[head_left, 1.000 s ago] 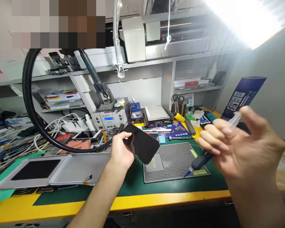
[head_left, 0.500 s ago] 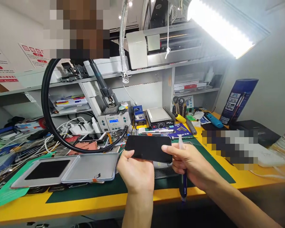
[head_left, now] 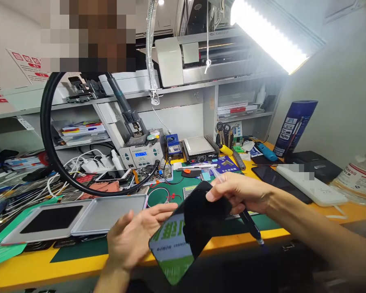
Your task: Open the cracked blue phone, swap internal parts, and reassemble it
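Note:
A black phone (head_left: 198, 219) with rounded corners hangs tilted over the front of the bench, its glossy face mirroring green and white lettering. My right hand (head_left: 232, 191) pinches it by its upper right corner, thumb on the face. In the same hand, under the curled fingers, is a dark blue pen-like tool (head_left: 251, 226) with a clear, pale tip pointing up and away. My left hand (head_left: 134, 236) is open at the phone's left edge, palm up with fingers stretched toward it. Whether those fingertips touch the phone I cannot tell.
An open grey case (head_left: 110, 215) lies left on the green mat (head_left: 79, 252). Behind stand a hot-air station (head_left: 142, 154), a black cable loop (head_left: 44, 130) and a heating plate (head_left: 199, 146). At right are a white power bank-like block (head_left: 314, 187) and a clear bottle (head_left: 360, 179).
My left hand has let go of the phone and moved left and down, opening. My right hand has swung the phone into a steep tilt, its face now reflecting lettering. The view shifted slightly right.

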{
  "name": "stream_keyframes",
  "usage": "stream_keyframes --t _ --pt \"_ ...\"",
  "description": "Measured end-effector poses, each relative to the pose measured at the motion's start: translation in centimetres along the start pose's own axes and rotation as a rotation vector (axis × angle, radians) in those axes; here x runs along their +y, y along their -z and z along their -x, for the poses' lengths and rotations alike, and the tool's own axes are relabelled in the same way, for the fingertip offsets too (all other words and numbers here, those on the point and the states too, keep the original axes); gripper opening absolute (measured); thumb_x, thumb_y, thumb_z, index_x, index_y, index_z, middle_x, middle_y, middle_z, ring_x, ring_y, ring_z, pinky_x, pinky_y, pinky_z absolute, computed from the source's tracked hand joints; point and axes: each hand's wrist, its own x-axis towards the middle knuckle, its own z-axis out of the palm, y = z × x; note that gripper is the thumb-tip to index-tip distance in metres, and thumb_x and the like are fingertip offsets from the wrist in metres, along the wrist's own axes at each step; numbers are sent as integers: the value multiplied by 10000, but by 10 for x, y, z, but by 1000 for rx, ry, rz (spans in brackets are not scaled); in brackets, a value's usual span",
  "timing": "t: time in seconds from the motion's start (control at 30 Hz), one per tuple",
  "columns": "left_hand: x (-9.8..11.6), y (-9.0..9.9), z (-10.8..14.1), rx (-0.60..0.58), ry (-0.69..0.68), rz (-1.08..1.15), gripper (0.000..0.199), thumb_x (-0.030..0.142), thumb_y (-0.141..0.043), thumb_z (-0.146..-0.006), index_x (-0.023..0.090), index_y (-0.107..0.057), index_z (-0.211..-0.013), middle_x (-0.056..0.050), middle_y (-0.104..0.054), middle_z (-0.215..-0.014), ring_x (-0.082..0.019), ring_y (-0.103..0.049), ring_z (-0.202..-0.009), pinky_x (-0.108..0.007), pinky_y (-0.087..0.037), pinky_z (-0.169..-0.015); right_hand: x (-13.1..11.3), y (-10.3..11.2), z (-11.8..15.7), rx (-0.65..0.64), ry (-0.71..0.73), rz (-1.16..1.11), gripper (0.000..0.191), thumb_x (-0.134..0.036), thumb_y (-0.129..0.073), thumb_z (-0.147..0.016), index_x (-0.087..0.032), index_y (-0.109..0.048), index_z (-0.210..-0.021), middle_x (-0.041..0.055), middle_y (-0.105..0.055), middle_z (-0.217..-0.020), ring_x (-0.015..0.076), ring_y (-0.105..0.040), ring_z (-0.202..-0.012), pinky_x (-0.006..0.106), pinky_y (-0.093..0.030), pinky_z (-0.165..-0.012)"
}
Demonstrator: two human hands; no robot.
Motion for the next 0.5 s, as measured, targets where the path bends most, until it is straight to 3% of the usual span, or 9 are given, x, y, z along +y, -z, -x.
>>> stream_keyframes --t 0.1,0.2,0.33,0.5 --pt "38 -8 -17 -60 155 -266 578 432 -867 -672 115 -739 -1138 -63 -673 -863 -178 -588 -801 -272 -465 -782 -7 -7 -4 -96 -39 92 443 -222 -766 -835 -160 -371 -645 -121 -241 -521 16 -198 -424 130 -192 -395" --pt "55 -30 -35 -61 220 -450 262 258 -884 -716 118 -724 -868 62 -444 -653 -71 -321 -601 -205 -262 -551 -13 -13 -7 -152 -35 159 454 -242 -829 -705 -167 -389 -622 -116 -272 -487 21 -214 -424 147 -192 -392" --pt "53 -49 -48 -47 230 -602 240 289 -826 -775 129 -649 -742 72 -378 -635 -80 -253 -605 -254 -169 -530 -18 -15 -4 -174 2 207 448 -279 -835 -661 -168 -407 -590 -102 -275 -461 28 -197 -425 173 -184 -391" --pt "53 -53 -54 -26 202 -666 149 256 -751 -806 129 -679 -833 46 -518 -694 -88 -396 -636 -229 -294 -579 -29 1 8 -140 93 240 421 -343 -904 -687 -144 -534 -664 -88 -305 -486 33 -223 -427 185 -142 -392"
